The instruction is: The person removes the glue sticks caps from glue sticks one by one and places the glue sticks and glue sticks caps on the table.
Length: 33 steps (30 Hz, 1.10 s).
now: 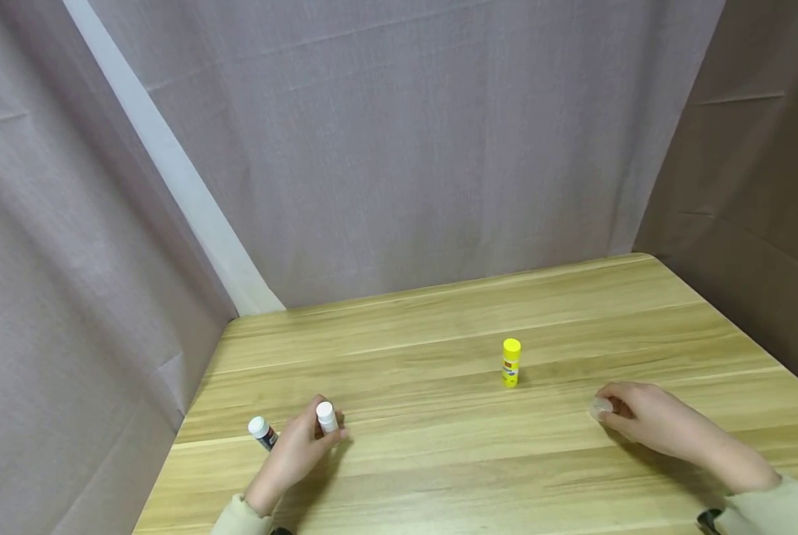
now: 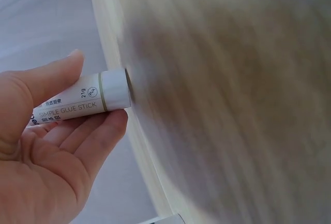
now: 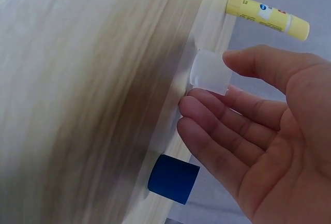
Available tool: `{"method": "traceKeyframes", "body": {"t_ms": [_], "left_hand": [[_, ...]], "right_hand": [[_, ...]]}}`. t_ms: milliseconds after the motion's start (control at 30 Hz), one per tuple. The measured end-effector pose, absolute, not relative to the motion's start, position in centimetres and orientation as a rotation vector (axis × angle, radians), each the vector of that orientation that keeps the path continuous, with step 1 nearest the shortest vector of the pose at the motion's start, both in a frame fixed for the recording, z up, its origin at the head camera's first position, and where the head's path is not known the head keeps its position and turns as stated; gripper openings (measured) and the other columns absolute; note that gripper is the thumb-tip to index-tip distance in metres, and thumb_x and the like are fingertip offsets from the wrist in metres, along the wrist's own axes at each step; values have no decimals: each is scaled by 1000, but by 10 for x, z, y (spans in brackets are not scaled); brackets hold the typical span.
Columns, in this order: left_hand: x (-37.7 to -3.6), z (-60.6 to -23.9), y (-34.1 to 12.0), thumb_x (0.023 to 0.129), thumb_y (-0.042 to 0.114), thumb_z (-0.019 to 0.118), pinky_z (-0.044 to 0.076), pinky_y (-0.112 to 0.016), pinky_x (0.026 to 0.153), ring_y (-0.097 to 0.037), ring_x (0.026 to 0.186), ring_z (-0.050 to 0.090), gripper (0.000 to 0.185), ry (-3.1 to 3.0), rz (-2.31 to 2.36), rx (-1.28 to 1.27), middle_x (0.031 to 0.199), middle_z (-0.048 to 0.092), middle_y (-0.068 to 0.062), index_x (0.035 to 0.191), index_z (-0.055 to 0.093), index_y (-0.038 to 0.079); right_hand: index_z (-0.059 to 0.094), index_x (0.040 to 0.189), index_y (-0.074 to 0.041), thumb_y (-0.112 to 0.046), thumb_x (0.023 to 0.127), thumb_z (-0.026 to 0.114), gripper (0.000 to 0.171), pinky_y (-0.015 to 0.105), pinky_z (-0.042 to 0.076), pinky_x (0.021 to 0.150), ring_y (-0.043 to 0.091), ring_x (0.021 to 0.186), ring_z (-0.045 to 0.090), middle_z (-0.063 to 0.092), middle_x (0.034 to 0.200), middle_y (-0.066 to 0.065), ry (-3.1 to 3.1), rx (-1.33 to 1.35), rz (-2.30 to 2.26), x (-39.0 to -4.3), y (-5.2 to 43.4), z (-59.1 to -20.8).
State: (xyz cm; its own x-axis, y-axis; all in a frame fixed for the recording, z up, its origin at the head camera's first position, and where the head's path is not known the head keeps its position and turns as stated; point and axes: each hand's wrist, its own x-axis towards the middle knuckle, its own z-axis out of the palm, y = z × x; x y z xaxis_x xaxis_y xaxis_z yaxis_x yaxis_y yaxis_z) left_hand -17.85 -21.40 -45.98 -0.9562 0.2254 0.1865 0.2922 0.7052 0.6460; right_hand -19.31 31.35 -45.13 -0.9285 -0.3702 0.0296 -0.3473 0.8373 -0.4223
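Note:
My left hand (image 1: 320, 435) grips a white glue stick (image 1: 327, 417), capped, held upright just above the wooden table (image 1: 439, 461). In the left wrist view the left hand (image 2: 98, 89) has its thumb over and its fingers under the white glue stick (image 2: 72, 106), whose label reads "SIMPLE GLUE STICK". My right hand (image 1: 608, 413) pinches a small translucent cap (image 1: 599, 408) down at the table. In the right wrist view the translucent cap (image 3: 209, 72) sits between thumb and fingers of the right hand (image 3: 209, 83).
A yellow glue stick (image 1: 511, 362) (image 3: 266, 16) stands upright mid-table. A dark-bodied, white-capped glue stick (image 1: 262, 432) leans beside my left hand. A blue cap (image 3: 173, 179) stands on the table by my right fingers. Grey curtains (image 1: 399, 148) close in the back and sides.

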Motion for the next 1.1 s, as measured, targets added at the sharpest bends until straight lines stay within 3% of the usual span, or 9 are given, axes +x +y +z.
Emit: {"method": "traceKeyframes", "body": {"t_ms": [500,700,933,1100], "left_hand": [[-186,-460,-217,87,12,79,53,-25,74,-14,85,64,27,-2832,-1325,-368,106,71,-12,102,57,4],[-188,-461,-218,87,13,79,54,-26,80,-19,93,66,28,-2826,-1386,-370,106,69,-12,103,57,3],[-188,-461,-219,86,12,80,53,-26,78,-19,91,65,30,-2819,-1430,-357,107,69,-14,102,58,2],[-187,-461,-218,84,13,82,53,-25,75,-18,87,64,33,-2816,-1461,-329,107,69,-14,103,58,2]], "right_hand": [[68,111,-3,-23,94,72,27,25,39,57,2,66,43,54,78,-10,2950,-560,-676,-193,313,-452],[66,117,6,-23,94,71,38,25,39,57,2,66,43,53,78,-9,2957,-582,-661,-193,313,-453],[64,120,9,-22,93,72,42,26,42,59,2,69,45,56,81,-9,2977,-600,-638,-193,313,-453],[66,119,5,-19,90,75,38,30,51,64,5,77,56,66,93,-4,2998,-668,-619,-193,314,-455]]}}
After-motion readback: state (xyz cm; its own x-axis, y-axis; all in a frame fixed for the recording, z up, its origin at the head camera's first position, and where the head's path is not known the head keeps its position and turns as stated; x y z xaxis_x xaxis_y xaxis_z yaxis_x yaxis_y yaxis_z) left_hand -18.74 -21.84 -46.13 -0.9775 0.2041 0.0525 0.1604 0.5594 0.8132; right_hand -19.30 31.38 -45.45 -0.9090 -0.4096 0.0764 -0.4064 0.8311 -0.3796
